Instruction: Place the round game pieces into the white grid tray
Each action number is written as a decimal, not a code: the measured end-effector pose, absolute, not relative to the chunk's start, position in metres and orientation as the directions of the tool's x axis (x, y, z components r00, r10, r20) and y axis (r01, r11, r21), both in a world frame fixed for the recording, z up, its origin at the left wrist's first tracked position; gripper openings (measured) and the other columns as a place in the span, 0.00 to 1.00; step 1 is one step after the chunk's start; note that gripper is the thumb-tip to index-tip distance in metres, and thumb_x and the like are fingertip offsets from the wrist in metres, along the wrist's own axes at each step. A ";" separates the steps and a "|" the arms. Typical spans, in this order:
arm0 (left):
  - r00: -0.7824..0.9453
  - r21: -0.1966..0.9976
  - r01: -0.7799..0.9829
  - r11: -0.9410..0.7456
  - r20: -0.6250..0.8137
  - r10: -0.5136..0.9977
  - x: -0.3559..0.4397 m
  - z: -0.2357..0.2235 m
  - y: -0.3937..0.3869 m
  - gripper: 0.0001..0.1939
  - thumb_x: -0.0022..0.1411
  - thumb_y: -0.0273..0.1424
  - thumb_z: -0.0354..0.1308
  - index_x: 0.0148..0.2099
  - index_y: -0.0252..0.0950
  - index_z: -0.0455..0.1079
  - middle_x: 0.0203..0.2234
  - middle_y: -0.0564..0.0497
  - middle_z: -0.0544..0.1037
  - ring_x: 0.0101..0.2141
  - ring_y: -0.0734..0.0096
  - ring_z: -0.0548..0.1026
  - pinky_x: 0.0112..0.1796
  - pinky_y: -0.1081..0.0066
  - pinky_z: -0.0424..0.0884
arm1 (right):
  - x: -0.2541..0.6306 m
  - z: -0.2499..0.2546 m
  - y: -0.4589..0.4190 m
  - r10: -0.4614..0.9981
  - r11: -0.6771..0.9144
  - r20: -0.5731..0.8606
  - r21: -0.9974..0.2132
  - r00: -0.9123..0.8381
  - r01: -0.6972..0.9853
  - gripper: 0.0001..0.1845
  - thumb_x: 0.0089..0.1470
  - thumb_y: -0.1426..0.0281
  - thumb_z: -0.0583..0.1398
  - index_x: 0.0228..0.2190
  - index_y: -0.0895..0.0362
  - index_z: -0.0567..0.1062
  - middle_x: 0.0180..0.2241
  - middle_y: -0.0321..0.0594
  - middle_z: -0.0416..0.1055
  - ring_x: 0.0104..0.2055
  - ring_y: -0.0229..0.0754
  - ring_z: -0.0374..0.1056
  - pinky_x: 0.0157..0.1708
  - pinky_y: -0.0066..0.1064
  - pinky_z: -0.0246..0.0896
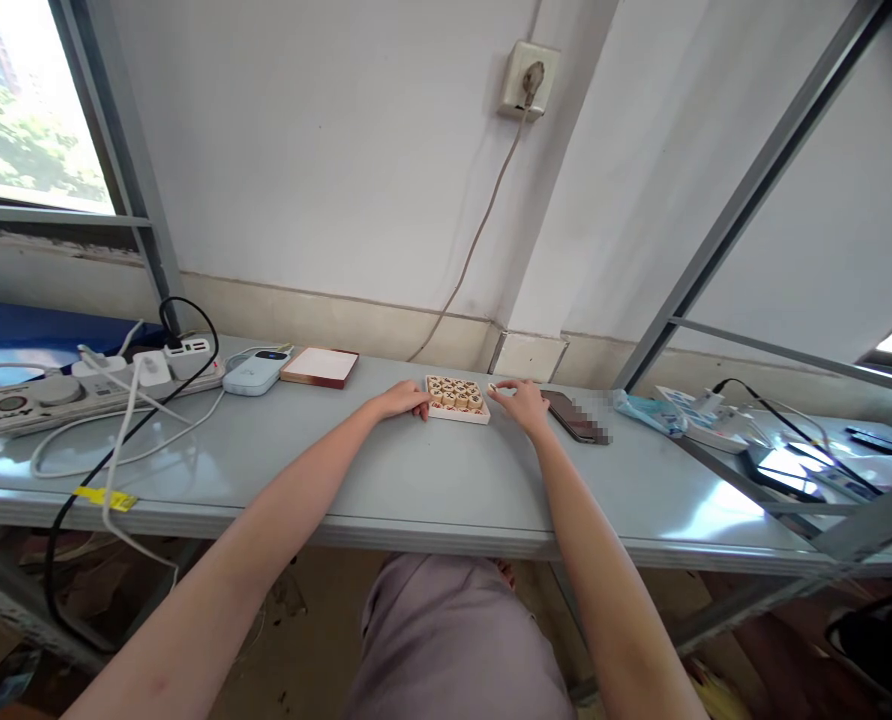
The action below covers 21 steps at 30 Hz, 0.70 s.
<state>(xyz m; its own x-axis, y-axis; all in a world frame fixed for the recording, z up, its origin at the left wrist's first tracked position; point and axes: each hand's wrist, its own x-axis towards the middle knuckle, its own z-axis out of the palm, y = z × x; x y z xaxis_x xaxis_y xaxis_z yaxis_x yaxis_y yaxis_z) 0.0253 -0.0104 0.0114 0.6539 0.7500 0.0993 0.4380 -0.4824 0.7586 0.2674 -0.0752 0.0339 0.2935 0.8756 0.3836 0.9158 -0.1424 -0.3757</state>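
A shallow white-rimmed box (457, 417) sits on the grey desk, with several round wooden xiangqi pieces (455, 388) in it, some stacked higher than the front row. My left hand (402, 400) is closed at the box's left edge, thumb and fingers against its side. Just off the right side of the box, my right hand (525, 403) pinches a small light xiangqi piece (492, 388) between thumb and fingertips. A flat box lid (320, 366) with a white inside and reddish-brown rim lies to the left.
Right of my right hand lies a dark phone (575, 418), partly blurred. A light blue power bank (255, 373) and a power strip (33, 400) with tangled cables are on the left. A blue plastic packet (650, 412) lies by the right-hand metal post.
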 end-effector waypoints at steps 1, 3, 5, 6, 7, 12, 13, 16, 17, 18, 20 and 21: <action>0.652 0.749 0.445 -0.490 0.104 0.751 0.025 0.013 -0.012 0.20 0.54 0.36 0.45 0.23 0.32 0.74 0.20 0.48 0.75 0.23 0.72 0.67 0.28 0.74 0.62 | 0.263 0.035 -0.075 0.892 -0.047 0.389 -0.430 0.232 0.902 0.20 0.49 0.56 0.56 0.40 0.54 0.74 0.44 0.44 0.67 0.44 0.45 0.61 0.44 0.38 0.53; 0.650 0.733 0.457 -0.504 0.112 0.752 0.024 0.015 -0.016 0.20 0.54 0.36 0.46 0.23 0.32 0.75 0.19 0.48 0.75 0.23 0.72 0.67 0.28 0.74 0.62 | 0.251 0.036 -0.075 0.918 0.145 0.393 -0.475 0.061 0.868 0.19 0.49 0.57 0.57 0.40 0.54 0.74 0.41 0.42 0.69 0.39 0.41 0.63 0.40 0.32 0.55; 0.651 0.730 0.457 -0.509 0.116 0.750 0.024 0.018 -0.019 0.20 0.54 0.36 0.45 0.23 0.31 0.75 0.19 0.48 0.75 0.23 0.72 0.68 0.29 0.74 0.62 | 0.237 0.033 -0.075 0.918 0.261 0.389 -0.456 -0.073 0.851 0.18 0.48 0.57 0.58 0.39 0.54 0.74 0.40 0.40 0.70 0.38 0.40 0.63 0.38 0.30 0.56; 0.652 0.732 0.454 -0.508 0.115 0.749 0.023 0.019 -0.020 0.20 0.54 0.36 0.45 0.23 0.31 0.74 0.19 0.48 0.75 0.24 0.72 0.68 0.29 0.74 0.62 | 0.231 0.032 -0.076 0.915 0.289 0.387 -0.441 -0.110 0.850 0.18 0.48 0.57 0.58 0.38 0.54 0.75 0.40 0.40 0.70 0.38 0.40 0.63 0.38 0.30 0.56; 0.654 0.737 0.449 -0.505 0.114 0.748 0.023 0.019 -0.021 0.20 0.54 0.37 0.46 0.22 0.31 0.74 0.19 0.48 0.75 0.24 0.72 0.68 0.29 0.74 0.62 | 0.225 0.030 -0.076 0.913 0.307 0.386 -0.430 -0.134 0.849 0.18 0.48 0.57 0.59 0.38 0.53 0.75 0.41 0.39 0.70 0.38 0.40 0.63 0.38 0.30 0.56; 0.650 0.732 0.455 -0.507 0.116 0.751 0.024 0.018 -0.020 0.19 0.54 0.35 0.45 0.22 0.32 0.74 0.19 0.48 0.74 0.24 0.72 0.68 0.29 0.74 0.62 | 0.213 0.032 -0.082 0.913 0.342 0.366 -0.439 -0.182 0.831 0.16 0.49 0.58 0.58 0.38 0.52 0.75 0.39 0.38 0.72 0.35 0.40 0.64 0.37 0.31 0.56; 0.649 0.729 0.457 -0.509 0.118 0.752 0.024 0.018 -0.020 0.19 0.54 0.34 0.45 0.23 0.32 0.74 0.19 0.48 0.74 0.24 0.72 0.68 0.29 0.74 0.62 | 0.213 0.033 -0.083 0.912 0.353 0.361 -0.440 -0.197 0.826 0.16 0.49 0.58 0.58 0.38 0.52 0.75 0.38 0.37 0.72 0.34 0.39 0.64 0.37 0.31 0.56; 0.658 0.753 0.430 -0.498 0.116 0.744 0.024 0.017 -0.019 0.20 0.54 0.33 0.43 0.22 0.31 0.74 0.20 0.48 0.75 0.24 0.72 0.68 0.30 0.74 0.63 | 0.213 0.036 -0.085 0.907 0.366 0.365 -0.439 -0.209 0.820 0.15 0.51 0.59 0.57 0.37 0.52 0.75 0.37 0.36 0.72 0.33 0.38 0.64 0.36 0.30 0.56; 0.661 0.766 0.417 -0.490 0.114 0.741 0.024 0.017 -0.019 0.20 0.55 0.32 0.43 0.22 0.31 0.74 0.21 0.48 0.76 0.24 0.72 0.68 0.31 0.74 0.63 | 0.213 0.035 -0.085 0.907 0.361 0.369 -0.438 -0.201 0.824 0.15 0.51 0.59 0.56 0.37 0.52 0.74 0.36 0.36 0.73 0.33 0.39 0.65 0.36 0.30 0.56; 0.663 0.775 0.406 -0.484 0.115 0.740 0.024 0.017 -0.019 0.20 0.55 0.32 0.43 0.22 0.31 0.73 0.21 0.47 0.76 0.24 0.72 0.68 0.31 0.74 0.64 | 0.213 0.035 -0.085 0.908 0.356 0.372 -0.437 -0.194 0.826 0.15 0.52 0.59 0.56 0.38 0.52 0.74 0.35 0.36 0.73 0.34 0.39 0.65 0.35 0.30 0.56; 0.663 0.780 0.395 -0.485 0.123 0.738 0.023 0.017 -0.019 0.20 0.55 0.32 0.43 0.22 0.31 0.73 0.21 0.47 0.76 0.24 0.73 0.68 0.31 0.74 0.63 | 0.213 0.033 -0.084 0.909 0.355 0.371 -0.447 -0.191 0.821 0.15 0.53 0.60 0.54 0.39 0.53 0.73 0.33 0.36 0.73 0.33 0.39 0.65 0.36 0.30 0.56; 0.664 0.777 0.393 -0.491 0.130 0.737 0.023 0.016 -0.019 0.20 0.55 0.33 0.44 0.22 0.31 0.73 0.21 0.48 0.76 0.24 0.73 0.68 0.30 0.74 0.63 | 0.213 0.032 -0.084 0.908 0.363 0.370 -0.460 -0.197 0.811 0.15 0.54 0.61 0.53 0.39 0.53 0.73 0.32 0.36 0.73 0.33 0.38 0.65 0.36 0.30 0.57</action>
<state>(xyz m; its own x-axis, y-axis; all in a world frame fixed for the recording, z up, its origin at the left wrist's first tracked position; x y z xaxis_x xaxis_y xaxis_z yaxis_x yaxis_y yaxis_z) 0.0231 -0.0192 0.0165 0.6638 0.7366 0.1297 0.3934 -0.4914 0.7770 0.2133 -0.0840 0.0316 -0.1965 0.9080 0.3700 0.8107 0.3627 -0.4595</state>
